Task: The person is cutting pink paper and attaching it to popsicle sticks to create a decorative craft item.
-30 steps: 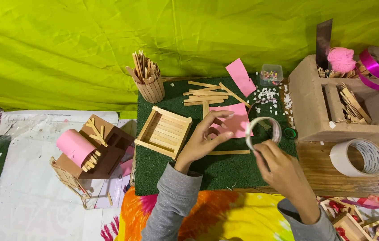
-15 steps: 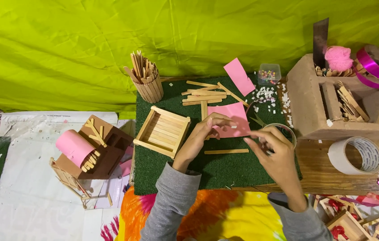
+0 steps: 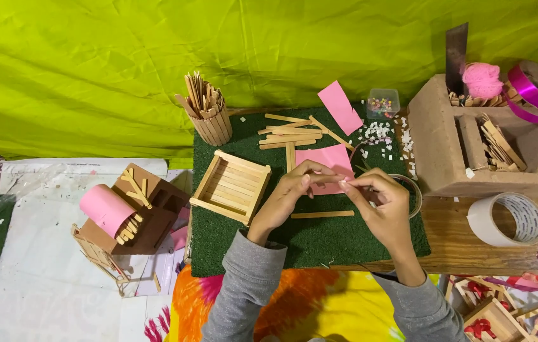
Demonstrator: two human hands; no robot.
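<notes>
Yellow-green cloth backdrop (image 3: 155, 69) fills everything behind the green mat (image 3: 231, 247); using the mat as reference. The mat lies on the wooden table (image 3: 465, 247), whose bare top shows just right of it. Right of the mat: big cardboard box (image 3: 437, 152) with stick bundles inside, a pink yarn ball (image 3: 482, 79) and magenta ribbon roll (image 3: 535, 88) on its far side. White tape roll (image 3: 506, 218) sits on the table right of the mat, below the box. Left of the mat, off on white sheeting: brown stick-and-card model house (image 3: 136, 218) with a pink paper roll (image 3: 105, 209) on it. On the mat's left half: square craft-stick tray (image 3: 231, 185), flat. At the mat's far left corner: stick-built cup (image 3: 209, 120) full of upright sticks. Far middle of the mat: loose stick pile (image 3: 288, 133), pink card strip (image 3: 340, 106) leaning beside it, small clear bead box (image 3: 383, 101) at the far right corner.

Your hands meet over the mat's centre. Your left hand (image 3: 288, 196) and right hand (image 3: 383, 206) both have fingertips pressed together, pinching the near edge of the pink paper sheet (image 3: 326, 161), which lies on the mat mid-centre. Clear tape ring (image 3: 408, 190) is partly hidden behind your right hand. One loose stick (image 3: 323, 215) lies on the mat just near of your hands.
</notes>
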